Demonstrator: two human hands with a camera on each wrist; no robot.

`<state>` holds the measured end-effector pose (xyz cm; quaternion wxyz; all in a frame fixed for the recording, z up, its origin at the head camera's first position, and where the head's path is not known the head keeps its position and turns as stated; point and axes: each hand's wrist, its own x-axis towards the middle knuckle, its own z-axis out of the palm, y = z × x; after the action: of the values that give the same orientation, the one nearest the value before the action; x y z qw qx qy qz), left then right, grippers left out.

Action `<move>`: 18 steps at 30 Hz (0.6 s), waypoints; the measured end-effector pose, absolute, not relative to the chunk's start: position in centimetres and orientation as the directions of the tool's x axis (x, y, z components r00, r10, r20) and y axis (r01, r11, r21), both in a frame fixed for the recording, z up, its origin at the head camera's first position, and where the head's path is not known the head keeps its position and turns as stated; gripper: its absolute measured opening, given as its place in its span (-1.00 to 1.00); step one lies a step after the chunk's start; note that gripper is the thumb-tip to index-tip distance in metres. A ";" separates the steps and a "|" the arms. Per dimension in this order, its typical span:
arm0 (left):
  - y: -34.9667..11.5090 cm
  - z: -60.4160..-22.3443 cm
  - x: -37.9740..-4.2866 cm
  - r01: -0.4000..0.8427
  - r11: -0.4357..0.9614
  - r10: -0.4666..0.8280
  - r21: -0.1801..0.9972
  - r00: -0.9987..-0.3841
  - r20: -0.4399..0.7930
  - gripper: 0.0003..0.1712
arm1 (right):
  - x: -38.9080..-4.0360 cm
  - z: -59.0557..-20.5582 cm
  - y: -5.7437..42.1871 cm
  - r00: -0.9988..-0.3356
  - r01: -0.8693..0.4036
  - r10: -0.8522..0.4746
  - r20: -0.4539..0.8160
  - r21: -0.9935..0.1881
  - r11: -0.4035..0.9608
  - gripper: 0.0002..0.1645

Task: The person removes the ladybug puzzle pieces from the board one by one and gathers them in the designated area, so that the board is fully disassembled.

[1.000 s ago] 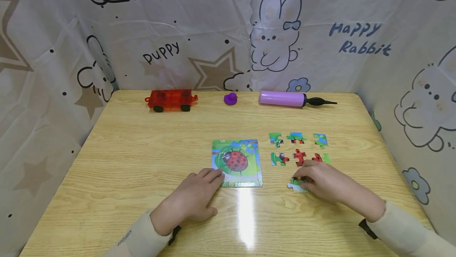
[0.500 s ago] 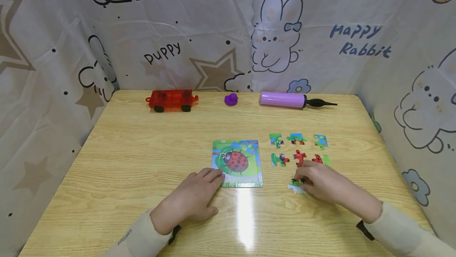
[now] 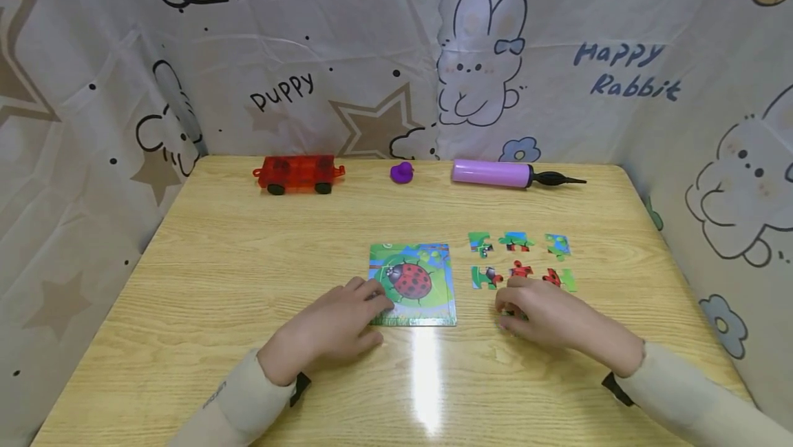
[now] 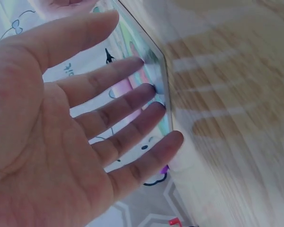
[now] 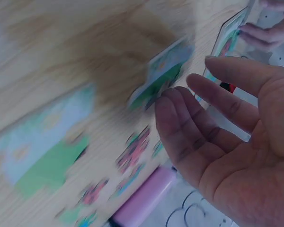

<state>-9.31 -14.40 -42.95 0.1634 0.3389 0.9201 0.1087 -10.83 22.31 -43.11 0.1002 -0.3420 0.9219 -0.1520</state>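
Note:
A square ladybug puzzle board (image 3: 414, 285) lies flat mid-table. My left hand (image 3: 325, 323) rests its spread fingers at the board's near left side; in the left wrist view its fingers (image 4: 132, 101) reach out straight along the board's edge. My right hand (image 3: 548, 313) hovers palm-down over the front row of puzzle pieces. In the right wrist view its fingers (image 5: 180, 125) bend loosely beside a blue-and-green puzzle piece (image 5: 168, 71), with the thumb apart from it. Another puzzle piece (image 5: 42, 146) lies nearby; the head view mostly hides these two under the hand.
Behind my right hand lie several puzzle pieces in rows, among them a green-and-blue piece (image 3: 480, 240) and a red piece (image 3: 522, 269). Along the table's back edge stand a red toy wagon (image 3: 297, 174), a purple duck (image 3: 402, 172) and a lilac balloon pump (image 3: 492, 173).
My right hand has shifted left and its fingers have come off the front puzzle piece, which they now cover in the head view. My left hand has slid slightly forward on the board.

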 end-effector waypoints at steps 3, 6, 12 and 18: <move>-14.5 -43.1 -9.6 0.624 0.727 0.681 0.288 -0.710 -0.181 -0.56 | -11.1 -43.2 20.8 -0.722 -0.630 -0.691 -0.041 -0.372 0.681 -0.94; -14.7 -43.2 -9.9 0.657 0.708 0.699 0.259 -0.704 -0.126 -0.63 | -11.4 -43.2 19.2 -0.696 -0.672 -0.718 0.017 -0.368 0.642 -0.93; -15.1 -43.3 -10.8 0.620 0.749 0.656 0.232 -0.743 -0.131 -0.35 | -11.9 -43.0 15.9 -0.651 -0.717 -0.757 0.059 -0.374 0.588 -0.79; -15.3 -43.3 -11.4 0.472 0.849 0.526 0.240 -0.802 -0.283 0.07 | -12.2 -43.4 13.7 -0.633 -0.703 -0.774 0.006 -0.424 0.571 -0.64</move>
<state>-11.36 -15.32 -43.27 0.1715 0.2636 0.9460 0.0790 -12.24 13.74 -43.42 0.0904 -0.4189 0.8816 -0.1977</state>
